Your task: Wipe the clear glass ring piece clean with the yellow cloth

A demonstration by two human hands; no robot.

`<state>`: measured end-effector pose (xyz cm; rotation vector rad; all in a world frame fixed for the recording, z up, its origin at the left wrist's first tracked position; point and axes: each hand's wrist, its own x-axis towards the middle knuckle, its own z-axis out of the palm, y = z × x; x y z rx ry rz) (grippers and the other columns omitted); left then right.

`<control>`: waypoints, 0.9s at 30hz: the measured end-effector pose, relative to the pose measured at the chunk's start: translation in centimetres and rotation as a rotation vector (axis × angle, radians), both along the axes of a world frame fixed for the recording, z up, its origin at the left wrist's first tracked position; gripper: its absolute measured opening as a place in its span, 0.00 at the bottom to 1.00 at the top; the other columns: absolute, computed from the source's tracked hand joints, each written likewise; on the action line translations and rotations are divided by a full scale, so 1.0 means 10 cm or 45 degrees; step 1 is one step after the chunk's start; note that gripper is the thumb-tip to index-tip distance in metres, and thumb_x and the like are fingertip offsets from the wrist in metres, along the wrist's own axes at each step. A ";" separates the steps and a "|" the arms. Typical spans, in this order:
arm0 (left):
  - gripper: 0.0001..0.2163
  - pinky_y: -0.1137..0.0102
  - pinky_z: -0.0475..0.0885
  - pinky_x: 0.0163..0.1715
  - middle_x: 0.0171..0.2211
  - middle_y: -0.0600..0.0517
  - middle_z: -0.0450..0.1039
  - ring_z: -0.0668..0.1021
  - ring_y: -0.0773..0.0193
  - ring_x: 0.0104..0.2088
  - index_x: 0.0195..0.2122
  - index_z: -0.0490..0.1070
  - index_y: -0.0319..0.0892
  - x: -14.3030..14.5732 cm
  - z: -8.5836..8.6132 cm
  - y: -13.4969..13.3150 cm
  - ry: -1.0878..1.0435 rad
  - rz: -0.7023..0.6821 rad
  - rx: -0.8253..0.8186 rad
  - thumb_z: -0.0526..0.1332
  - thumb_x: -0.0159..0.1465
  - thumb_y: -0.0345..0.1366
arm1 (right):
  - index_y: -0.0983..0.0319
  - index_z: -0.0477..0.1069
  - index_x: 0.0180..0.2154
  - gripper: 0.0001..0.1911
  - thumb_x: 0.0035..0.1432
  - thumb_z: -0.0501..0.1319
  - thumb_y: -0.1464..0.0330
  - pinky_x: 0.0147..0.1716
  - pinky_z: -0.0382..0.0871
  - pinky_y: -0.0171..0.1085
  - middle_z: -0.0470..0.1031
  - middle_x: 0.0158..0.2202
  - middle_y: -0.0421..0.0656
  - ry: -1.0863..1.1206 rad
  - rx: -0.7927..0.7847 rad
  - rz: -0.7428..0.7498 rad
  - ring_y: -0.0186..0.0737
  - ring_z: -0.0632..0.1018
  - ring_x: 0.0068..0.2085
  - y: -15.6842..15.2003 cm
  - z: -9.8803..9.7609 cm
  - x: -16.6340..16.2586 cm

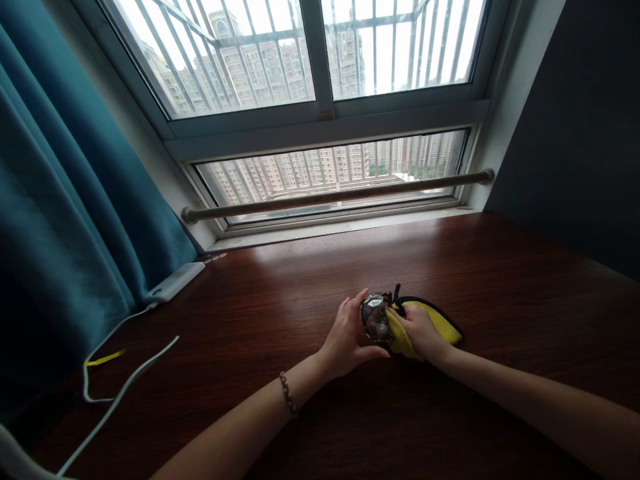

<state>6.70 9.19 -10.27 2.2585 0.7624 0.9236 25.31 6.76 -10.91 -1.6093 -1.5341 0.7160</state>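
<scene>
Nearest, two bare forearms reaching in from the bottom edge over the dark wooden table [500, 280], a beaded bracelet [287, 393] on the left wrist. Ahead of it, left hand [347, 333] with grip curled around a small shiny dark object [376, 317], thumb and fingers clamped on its left side. Right hand [420, 330] close beside, touching, grip pressed together on a yellow cloth [443, 320] with a black border, held against the object's right side. Cloth's far end lying on the table just right of the hands. Object and cloth near the table's middle, well apart from every edge; bare wood all round them, widest to the right and towards the window.

Off to the left, white cable [115, 393] looping near the table's left edge, with a yellow strip [105, 359] beside it, running back to a white power bank [175, 281] near the far left corner. Teal curtain [60, 200] hanging along that left edge. Farthest, a metal rod [340, 195] across the sill, then the barred window [310, 60]; dark wall [580, 133] bounding the right side.
</scene>
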 end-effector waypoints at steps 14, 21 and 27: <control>0.37 0.48 0.49 0.56 0.48 0.43 0.68 0.70 0.50 0.48 0.55 0.59 0.41 -0.03 0.08 0.13 -0.153 -0.210 -0.602 0.70 0.44 0.39 | 0.67 0.72 0.27 0.26 0.50 0.57 0.49 0.27 0.57 0.35 0.71 0.25 0.44 0.004 0.028 0.102 0.40 0.71 0.28 -0.01 -0.03 0.03; 0.32 0.57 0.54 0.57 0.54 0.43 0.58 0.59 0.49 0.56 0.55 0.60 0.41 -0.04 0.04 0.16 -0.319 -0.234 -0.489 0.66 0.50 0.46 | 0.67 0.66 0.20 0.32 0.54 0.50 0.45 0.22 0.51 0.34 0.63 0.19 0.42 -0.021 0.066 0.094 0.34 0.63 0.22 -0.01 -0.06 0.03; 0.26 0.60 0.62 0.52 0.52 0.43 0.63 0.66 0.52 0.53 0.58 0.52 0.41 -0.02 0.09 0.09 -0.478 -0.407 -0.867 0.57 0.60 0.42 | 0.67 0.71 0.30 0.26 0.54 0.54 0.49 0.27 0.59 0.33 0.71 0.27 0.44 0.077 0.002 0.205 0.39 0.71 0.29 -0.05 -0.03 0.03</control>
